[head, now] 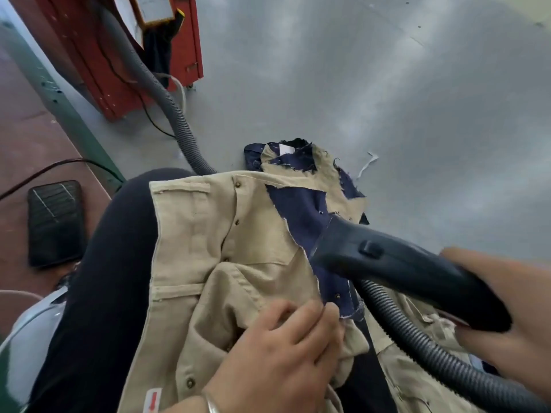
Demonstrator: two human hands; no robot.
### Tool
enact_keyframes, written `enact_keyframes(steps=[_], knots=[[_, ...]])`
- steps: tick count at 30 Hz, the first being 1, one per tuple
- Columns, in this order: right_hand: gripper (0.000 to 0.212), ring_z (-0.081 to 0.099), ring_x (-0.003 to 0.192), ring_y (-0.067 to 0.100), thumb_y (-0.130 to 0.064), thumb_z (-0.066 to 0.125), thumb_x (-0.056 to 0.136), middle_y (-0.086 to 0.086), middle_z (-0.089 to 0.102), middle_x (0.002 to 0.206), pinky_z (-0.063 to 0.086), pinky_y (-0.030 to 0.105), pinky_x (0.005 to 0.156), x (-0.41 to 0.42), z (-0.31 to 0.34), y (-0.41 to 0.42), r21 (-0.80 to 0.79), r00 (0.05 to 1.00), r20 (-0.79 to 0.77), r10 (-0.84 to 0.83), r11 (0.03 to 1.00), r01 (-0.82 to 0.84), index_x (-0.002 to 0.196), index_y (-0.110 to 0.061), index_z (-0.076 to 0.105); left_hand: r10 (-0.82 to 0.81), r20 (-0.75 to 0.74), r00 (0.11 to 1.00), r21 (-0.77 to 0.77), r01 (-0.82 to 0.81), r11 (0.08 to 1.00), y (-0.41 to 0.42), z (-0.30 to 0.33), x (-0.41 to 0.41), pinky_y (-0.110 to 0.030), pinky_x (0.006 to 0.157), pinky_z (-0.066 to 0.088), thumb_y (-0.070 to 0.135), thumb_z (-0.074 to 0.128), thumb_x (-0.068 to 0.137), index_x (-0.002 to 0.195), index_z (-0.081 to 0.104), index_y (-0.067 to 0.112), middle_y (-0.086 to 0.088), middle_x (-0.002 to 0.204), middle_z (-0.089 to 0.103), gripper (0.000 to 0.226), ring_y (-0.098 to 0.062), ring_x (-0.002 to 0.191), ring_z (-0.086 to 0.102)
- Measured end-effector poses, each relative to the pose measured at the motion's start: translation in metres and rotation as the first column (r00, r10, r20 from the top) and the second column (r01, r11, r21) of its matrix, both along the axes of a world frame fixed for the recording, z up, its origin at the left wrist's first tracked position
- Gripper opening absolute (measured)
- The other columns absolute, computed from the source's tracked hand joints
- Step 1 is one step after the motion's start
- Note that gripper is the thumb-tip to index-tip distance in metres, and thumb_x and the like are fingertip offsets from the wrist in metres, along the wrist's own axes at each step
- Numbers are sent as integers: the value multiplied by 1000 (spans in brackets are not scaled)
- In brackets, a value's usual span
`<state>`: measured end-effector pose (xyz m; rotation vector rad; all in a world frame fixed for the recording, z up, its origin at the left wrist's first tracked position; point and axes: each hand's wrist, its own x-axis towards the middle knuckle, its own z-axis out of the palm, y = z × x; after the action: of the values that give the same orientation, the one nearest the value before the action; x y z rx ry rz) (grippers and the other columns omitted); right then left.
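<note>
**Vacuuming loose threads off the jacket's opened lining**

A grey floor (387,84) lies beyond the jacket (193,248). The jacket is beige and is draped over the seated person's dark-clad leg (119,248), with its far end hanging toward that floor. Its front is folded open, so the navy lining (301,210) shows along a frayed edge.

Up and to the left of the jacket stands a red cabinet (125,70). A ribbed grey hose (167,93) runs down from it and passes behind the jacket's top edge. It reappears at the jacket's right, joined to the dark suction handle (402,269).

The handle's mouth rests against the lining. The right hand (507,308), blurred, has its grip clamped round the rear of the handle. The left hand (277,353) lies on the jacket's near part, its grip pinched on the cloth edge where beige meets navy.

A black foot pedal (55,223) sits on the floor left of the jacket, and a pale fabric scrap (368,163) lies just past its far end.

The suction pass over the lining appears to be underway. The next move probably calls for the left hand to pull the edge taut and flat while the mouth is drawn along the frayed seam without swallowing the cloth.
</note>
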<state>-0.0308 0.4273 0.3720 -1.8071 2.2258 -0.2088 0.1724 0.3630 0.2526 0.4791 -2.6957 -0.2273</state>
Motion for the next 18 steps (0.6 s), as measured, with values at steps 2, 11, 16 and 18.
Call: enact_keyframes(steps=[2,11,16,18], knots=[[42,61,56,7,-47,42,60,-15,47,57,56,32,53,16,-6,-6,155,980,-196,44,988,-14,102,-41,44,-21,-29,999,34,22,999,-2,1,-2,-23,69,51,15,33,99,96,73,19,4,104,71,41,-11,90,66],[28,31,55,0,-35,62,83,-13,41,68,20,20,46,56,-15,-90,190,942,-335,20,981,46,93,-37,36,-9,-47,999,166,17,986,-7,2,1,-21,74,51,21,44,90,92,73,24,8,101,69,30,-9,87,65],[22,42,58,5,-24,64,78,-10,50,70,25,25,48,51,-31,-123,100,974,-224,17,995,5,87,-32,46,41,-57,998,151,-32,988,-6,2,3,-23,73,52,19,44,88,95,74,23,6,101,70,31,-11,88,66],[23,43,57,6,-23,67,77,-8,50,66,26,26,49,45,-34,-129,69,983,-184,11,998,2,77,-29,45,57,-55,997,167,-47,985,-4,2,4,-23,75,52,20,43,88,100,73,24,6,103,69,33,-12,90,66]])
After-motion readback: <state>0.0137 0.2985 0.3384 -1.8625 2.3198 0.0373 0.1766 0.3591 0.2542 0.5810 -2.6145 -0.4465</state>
